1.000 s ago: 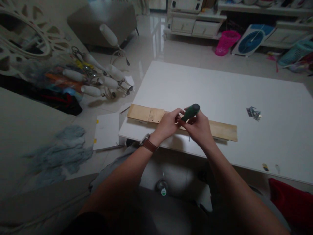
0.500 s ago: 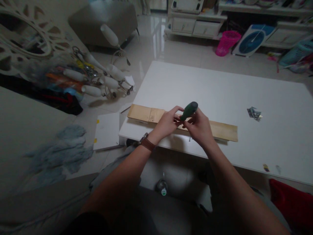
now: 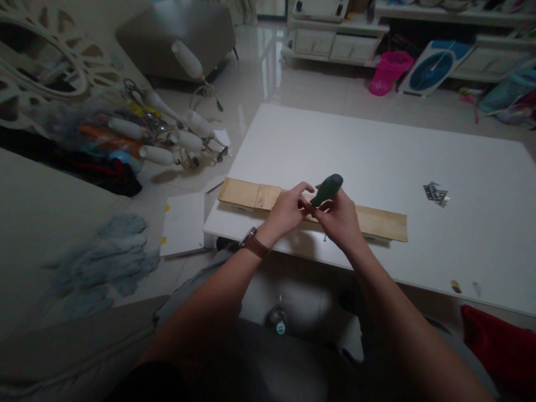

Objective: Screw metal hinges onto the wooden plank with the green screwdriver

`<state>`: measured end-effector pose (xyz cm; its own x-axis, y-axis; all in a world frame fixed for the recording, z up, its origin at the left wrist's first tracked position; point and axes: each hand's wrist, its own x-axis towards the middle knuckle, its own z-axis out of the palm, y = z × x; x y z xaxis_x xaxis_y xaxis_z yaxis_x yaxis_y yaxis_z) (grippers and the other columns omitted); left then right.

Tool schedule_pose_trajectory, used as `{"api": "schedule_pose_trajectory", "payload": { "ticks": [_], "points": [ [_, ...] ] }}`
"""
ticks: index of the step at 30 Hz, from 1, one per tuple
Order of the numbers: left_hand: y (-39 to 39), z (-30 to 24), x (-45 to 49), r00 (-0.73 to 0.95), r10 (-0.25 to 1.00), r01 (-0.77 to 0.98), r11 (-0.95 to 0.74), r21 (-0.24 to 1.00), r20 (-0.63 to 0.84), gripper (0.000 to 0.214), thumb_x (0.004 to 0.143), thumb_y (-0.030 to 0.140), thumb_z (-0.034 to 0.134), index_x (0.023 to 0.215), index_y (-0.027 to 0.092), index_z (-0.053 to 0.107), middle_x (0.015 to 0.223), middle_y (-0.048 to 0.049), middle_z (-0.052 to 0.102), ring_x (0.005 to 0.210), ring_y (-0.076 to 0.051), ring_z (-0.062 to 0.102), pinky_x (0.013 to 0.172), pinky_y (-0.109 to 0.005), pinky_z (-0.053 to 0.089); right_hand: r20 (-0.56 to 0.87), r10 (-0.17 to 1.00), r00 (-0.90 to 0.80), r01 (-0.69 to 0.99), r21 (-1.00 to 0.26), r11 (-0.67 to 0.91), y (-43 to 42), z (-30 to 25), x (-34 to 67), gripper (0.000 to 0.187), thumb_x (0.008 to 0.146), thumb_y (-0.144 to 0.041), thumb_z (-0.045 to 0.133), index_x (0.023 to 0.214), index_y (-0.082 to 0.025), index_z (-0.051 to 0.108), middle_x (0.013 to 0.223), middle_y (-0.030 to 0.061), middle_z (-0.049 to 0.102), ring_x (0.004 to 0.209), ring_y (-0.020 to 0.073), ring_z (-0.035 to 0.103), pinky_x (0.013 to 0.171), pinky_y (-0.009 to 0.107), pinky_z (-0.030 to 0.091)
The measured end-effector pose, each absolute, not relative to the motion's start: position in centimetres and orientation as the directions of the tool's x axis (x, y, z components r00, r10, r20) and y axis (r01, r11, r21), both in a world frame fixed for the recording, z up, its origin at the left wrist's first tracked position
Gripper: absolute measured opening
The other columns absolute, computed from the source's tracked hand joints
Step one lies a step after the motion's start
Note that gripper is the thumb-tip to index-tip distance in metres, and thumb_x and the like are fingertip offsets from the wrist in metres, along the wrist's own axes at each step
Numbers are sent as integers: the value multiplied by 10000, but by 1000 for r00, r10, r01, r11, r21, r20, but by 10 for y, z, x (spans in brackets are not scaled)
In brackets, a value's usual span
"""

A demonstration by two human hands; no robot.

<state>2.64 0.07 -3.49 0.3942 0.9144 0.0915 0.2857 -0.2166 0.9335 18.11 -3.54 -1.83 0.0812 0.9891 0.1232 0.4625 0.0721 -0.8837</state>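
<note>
A screwdriver with a green handle (image 3: pixel 327 191) stands tilted over a long wooden board (image 3: pixel 381 223) lying along the near edge of the white tabletop. My right hand (image 3: pixel 341 219) is closed around the lower part of the handle. Close against it, my left hand (image 3: pixel 288 209) pinches with its fingertips at the screwdriver's lower end; what lies between them is hidden. The screwdriver's tip cannot be seen behind the fingers. A small screw (image 3: pixel 325 237) is on the tabletop just in front of the board, beside my right hand.
Metal brackets (image 3: pixel 436 194) lie in a small pile on the white table (image 3: pixel 360 145), to the right. A small dark and yellow piece (image 3: pixel 456 286) is near its front edge. A white panel (image 3: pixel 183 224) and a lamp with several white shades (image 3: pixel 187 60) are at the left.
The screwdriver's handle has tilted slightly to the right, with my right hand shifting a little along with it. My left hand stays in nearly the same place.
</note>
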Motion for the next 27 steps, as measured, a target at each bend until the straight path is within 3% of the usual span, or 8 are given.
{"api": "schedule_pose_trajectory", "payload": {
  "ticks": [9,13,22,27],
  "points": [
    [2,-36,23,435,899,204,-151,967,49,397,855,51,705,1197,214,590,808,7,760,755,-142,724,751,-260,549,164,985,50,504,-856,117,-34,-23,187,395,816,-289,725,1202,-226,665,948,65,801,825,246,765,681,358,556],
    [3,-37,23,424,904,228,-166,959,55,431,824,24,714,1194,204,587,834,-4,762,786,-146,732,736,-247,549,163,983,78,548,-831,95,-35,-22,186,358,813,-277,721,1163,-225,668,877,49,787,783,237,751,667,347,537],
    [4,-36,23,427,898,358,-278,891,108,294,775,17,742,996,192,659,756,18,701,716,-145,658,685,-261,493,211,973,89,600,-792,117,-36,-26,179,235,809,-317,750,1019,-250,669,840,33,765,713,218,693,640,327,495],
    [4,-37,20,431,893,351,-300,887,132,379,758,22,742,1077,209,659,761,27,723,709,-149,658,711,-263,492,184,982,49,551,-824,127,-36,-24,179,306,844,-427,774,1080,-254,685,898,38,777,763,214,708,648,319,511]
  ]
}}
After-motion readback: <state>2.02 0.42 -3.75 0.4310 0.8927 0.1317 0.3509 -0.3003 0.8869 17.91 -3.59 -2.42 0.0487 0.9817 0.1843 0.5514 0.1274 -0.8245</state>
